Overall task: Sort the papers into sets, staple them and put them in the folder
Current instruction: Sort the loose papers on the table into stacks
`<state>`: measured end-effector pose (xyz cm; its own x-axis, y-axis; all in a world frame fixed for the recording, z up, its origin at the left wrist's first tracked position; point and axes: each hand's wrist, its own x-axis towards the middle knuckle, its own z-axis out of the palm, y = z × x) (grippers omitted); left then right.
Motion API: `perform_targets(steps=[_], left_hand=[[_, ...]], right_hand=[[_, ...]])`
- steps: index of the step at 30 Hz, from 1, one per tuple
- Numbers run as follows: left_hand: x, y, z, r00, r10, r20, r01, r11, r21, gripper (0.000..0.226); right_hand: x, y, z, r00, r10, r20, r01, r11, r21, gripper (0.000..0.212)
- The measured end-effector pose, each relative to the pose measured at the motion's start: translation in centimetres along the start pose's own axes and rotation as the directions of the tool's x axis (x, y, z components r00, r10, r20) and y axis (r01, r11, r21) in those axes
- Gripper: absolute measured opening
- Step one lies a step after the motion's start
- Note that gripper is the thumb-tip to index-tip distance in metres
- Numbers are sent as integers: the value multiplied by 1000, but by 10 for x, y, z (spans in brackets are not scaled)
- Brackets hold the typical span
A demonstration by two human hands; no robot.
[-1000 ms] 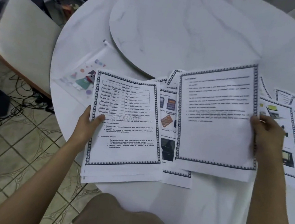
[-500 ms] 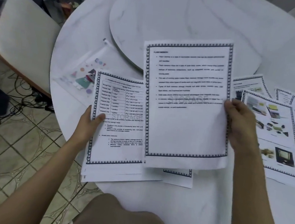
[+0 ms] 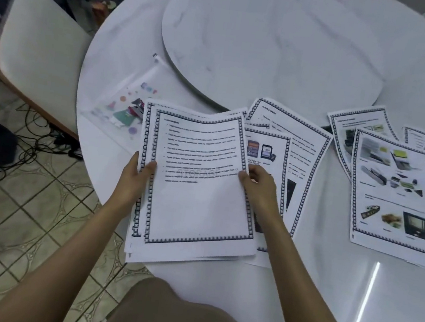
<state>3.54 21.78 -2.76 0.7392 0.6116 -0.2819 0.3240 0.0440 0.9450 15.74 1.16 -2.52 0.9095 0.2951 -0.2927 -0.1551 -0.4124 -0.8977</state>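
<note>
A stack of bordered printed pages (image 3: 194, 202) lies at the table's near edge, with a text page on top. My left hand (image 3: 135, 177) grips the stack's left edge. My right hand (image 3: 259, 186) holds the top text page by its right edge, over the stack. More bordered pages (image 3: 297, 151) fan out just right of the stack. Another spread of pages with photos (image 3: 395, 192) lies further right. A clear plastic folder (image 3: 123, 104) with colourful prints rests to the left of the stack, partly under it.
The round white marble table (image 3: 325, 285) carries a raised turntable (image 3: 277, 39) in the middle. A cream chair (image 3: 38, 54) stands at the left. Cables (image 3: 31, 141) lie on the tiled floor. My knee (image 3: 178, 319) is under the table's near edge.
My right hand has carried the text page leftward from over the right-hand pages and brought it down onto the stack held by my left hand.
</note>
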Motion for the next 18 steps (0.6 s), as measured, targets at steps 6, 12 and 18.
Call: perform_targets(steps=[6, 12, 18], left_hand=[[1, 2, 0, 996, 76, 39, -77, 996, 33, 40], [6, 9, -14, 996, 79, 31, -80, 996, 33, 37], [10, 9, -43, 995, 89, -38, -86, 994, 67, 37]], right_hand=[[1, 1, -2, 1000, -24, -1, 24, 996, -80, 9], [4, 14, -47, 969, -45, -244, -22, 964, -265, 21], [4, 28, -58, 941, -9, -339, -153, 881, -448, 39]])
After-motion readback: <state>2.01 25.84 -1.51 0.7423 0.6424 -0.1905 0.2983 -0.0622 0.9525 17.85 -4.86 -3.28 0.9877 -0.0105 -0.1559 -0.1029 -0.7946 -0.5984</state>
